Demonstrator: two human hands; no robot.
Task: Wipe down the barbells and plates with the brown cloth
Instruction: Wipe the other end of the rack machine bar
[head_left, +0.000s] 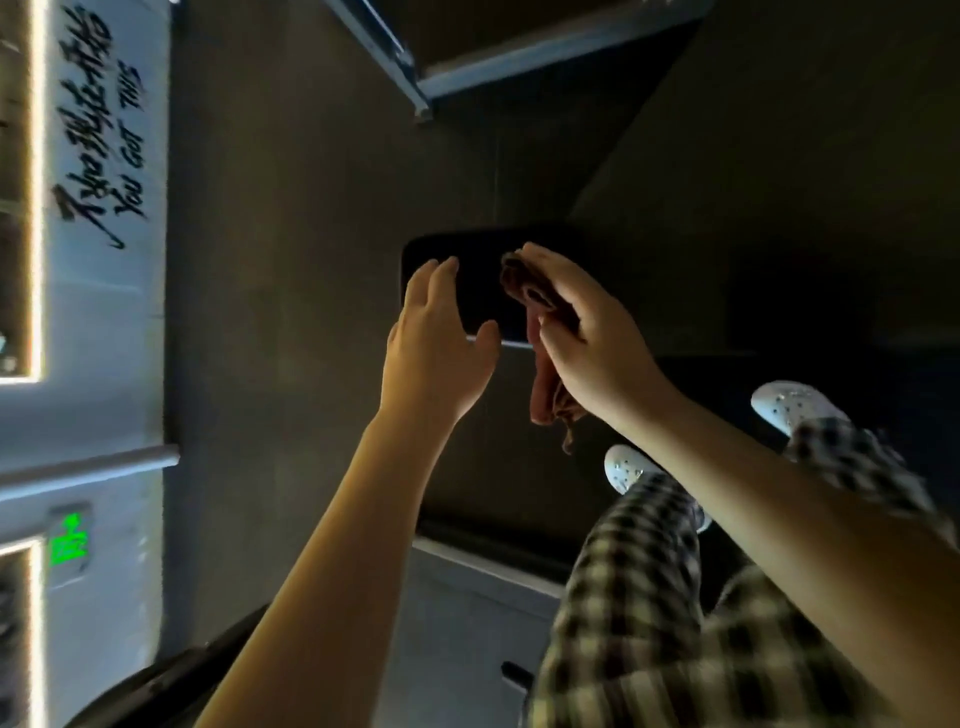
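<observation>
Cloth (543, 395) pinched in right hand (587, 327), tail trailing toward wrist (649, 402)

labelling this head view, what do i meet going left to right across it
wall lettering → left hand, open → right hand gripping the brown cloth → far-right white shoe

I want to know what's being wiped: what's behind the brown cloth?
A black rounded-corner panel; the brown cloth and right hand cover part of it, so its kind is unclear.
</observation>
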